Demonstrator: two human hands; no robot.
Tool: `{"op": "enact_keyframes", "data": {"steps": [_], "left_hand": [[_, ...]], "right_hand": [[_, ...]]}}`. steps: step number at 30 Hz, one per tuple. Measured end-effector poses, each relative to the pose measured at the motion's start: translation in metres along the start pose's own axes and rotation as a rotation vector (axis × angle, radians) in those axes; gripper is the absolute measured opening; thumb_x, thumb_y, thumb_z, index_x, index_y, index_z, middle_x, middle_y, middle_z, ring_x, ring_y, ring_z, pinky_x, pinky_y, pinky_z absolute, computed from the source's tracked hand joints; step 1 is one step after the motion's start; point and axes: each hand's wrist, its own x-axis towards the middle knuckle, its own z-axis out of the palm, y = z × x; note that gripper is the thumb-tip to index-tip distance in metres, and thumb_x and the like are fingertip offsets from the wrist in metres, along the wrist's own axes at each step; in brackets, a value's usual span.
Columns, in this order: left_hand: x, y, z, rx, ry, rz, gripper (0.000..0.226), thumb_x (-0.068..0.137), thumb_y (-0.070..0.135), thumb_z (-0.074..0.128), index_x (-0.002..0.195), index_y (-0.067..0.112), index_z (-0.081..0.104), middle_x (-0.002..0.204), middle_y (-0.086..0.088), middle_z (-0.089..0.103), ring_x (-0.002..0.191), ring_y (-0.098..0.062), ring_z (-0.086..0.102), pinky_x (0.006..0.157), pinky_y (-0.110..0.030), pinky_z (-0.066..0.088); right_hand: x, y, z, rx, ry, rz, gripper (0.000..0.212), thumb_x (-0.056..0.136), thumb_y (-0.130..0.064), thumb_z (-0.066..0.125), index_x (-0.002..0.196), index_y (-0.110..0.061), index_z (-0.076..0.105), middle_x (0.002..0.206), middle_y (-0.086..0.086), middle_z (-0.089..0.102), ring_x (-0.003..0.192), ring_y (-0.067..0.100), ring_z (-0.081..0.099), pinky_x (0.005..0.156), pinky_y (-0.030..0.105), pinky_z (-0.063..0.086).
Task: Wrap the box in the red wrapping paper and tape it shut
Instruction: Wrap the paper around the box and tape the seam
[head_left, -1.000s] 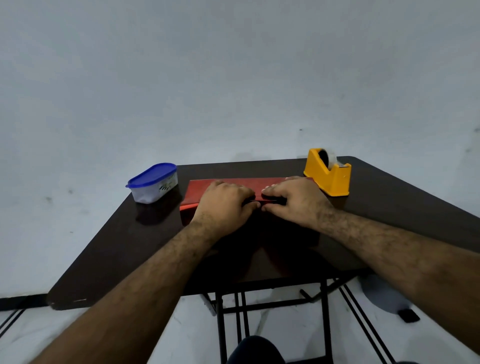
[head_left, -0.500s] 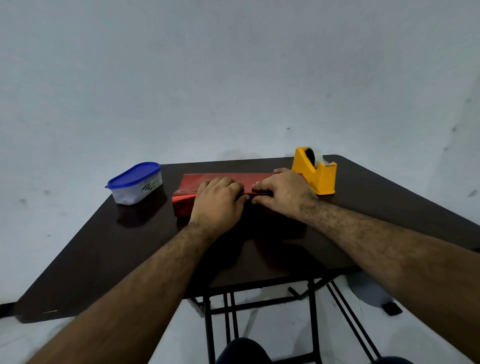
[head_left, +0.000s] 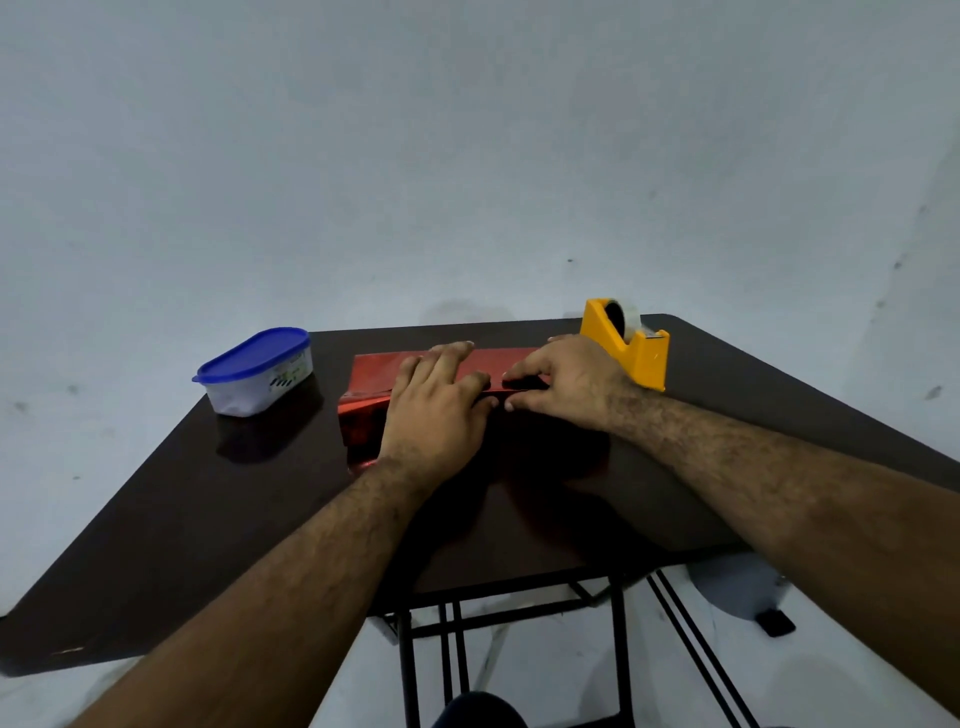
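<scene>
Two bare hands lie together on the red wrapping paper (head_left: 374, 371) near the middle of the frame. The left hand (head_left: 434, 410) rests palm down with its fingers stretched flat over the paper-covered top, pressing it. The right hand (head_left: 563, 382) sits just beside it, thumb and forefinger drawn close over a dark strip at the paper's edge; whether they pinch the paper cannot be told. The box itself is wholly covered by paper and hands, so only its wrapped left end shows, with a folded red flap below it.

Just right of the right hand stands a yellow tape dispenser (head_left: 631, 345) with a clear roll. Well to the left sits a white oval container with a blue lid (head_left: 257, 371). All rest on a dark brown table (head_left: 208, 519) whose glossy top reflects the paper; black metal legs show beneath it. Behind is a plain pale wall, below a pale floor. At the lower right, a grey object on the floor is partly hidden by the right forearm.
</scene>
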Motion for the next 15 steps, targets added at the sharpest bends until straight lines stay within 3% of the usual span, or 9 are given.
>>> {"op": "enact_keyframes", "data": {"steps": [6, 10, 13, 15], "left_hand": [[0.003, 0.004, -0.002, -0.029, -0.028, -0.006, 0.048, 0.1, 0.041, 0.057, 0.142, 0.018, 0.059, 0.145, 0.0, 0.063, 0.141, -0.023, 0.051, 0.123, -0.045, 0.028], [0.004, 0.005, -0.003, 0.004, -0.069, -0.009, 0.041, 0.102, 0.043, 0.05, 0.136, 0.025, 0.065, 0.137, 0.007, 0.068, 0.134, -0.019, 0.053, 0.118, -0.045, 0.027], [0.004, 0.005, -0.004, -0.006, -0.075, -0.025, 0.04, 0.102, 0.044, 0.05, 0.135, 0.028, 0.065, 0.137, 0.01, 0.067, 0.133, -0.018, 0.053, 0.116, -0.047, 0.026], [0.003, 0.005, -0.004, -0.018, -0.073, -0.028, 0.038, 0.102, 0.043, 0.05, 0.134, 0.029, 0.065, 0.136, 0.011, 0.067, 0.132, -0.017, 0.052, 0.116, -0.048, 0.025]], "right_hand": [[-0.004, -0.002, 0.006, -0.014, 0.058, -0.012, 0.042, 0.088, -0.052, 0.076, 0.126, -0.035, 0.075, 0.124, -0.015, 0.074, 0.124, 0.01, 0.061, 0.115, 0.037, 0.041], [-0.002, -0.002, 0.01, -0.013, 0.048, -0.007, 0.044, 0.086, -0.056, 0.076, 0.126, -0.037, 0.074, 0.123, -0.016, 0.074, 0.122, 0.008, 0.063, 0.113, 0.04, 0.045], [-0.005, -0.001, 0.0, 0.043, -0.021, 0.025, 0.05, 0.082, -0.057, 0.08, 0.127, -0.035, 0.074, 0.124, -0.015, 0.074, 0.12, 0.005, 0.063, 0.107, 0.031, 0.05], [-0.008, 0.0, -0.009, 0.228, -0.019, 0.082, 0.052, 0.076, -0.058, 0.085, 0.121, -0.033, 0.077, 0.119, -0.014, 0.075, 0.113, -0.001, 0.064, 0.101, 0.022, 0.05]]}}
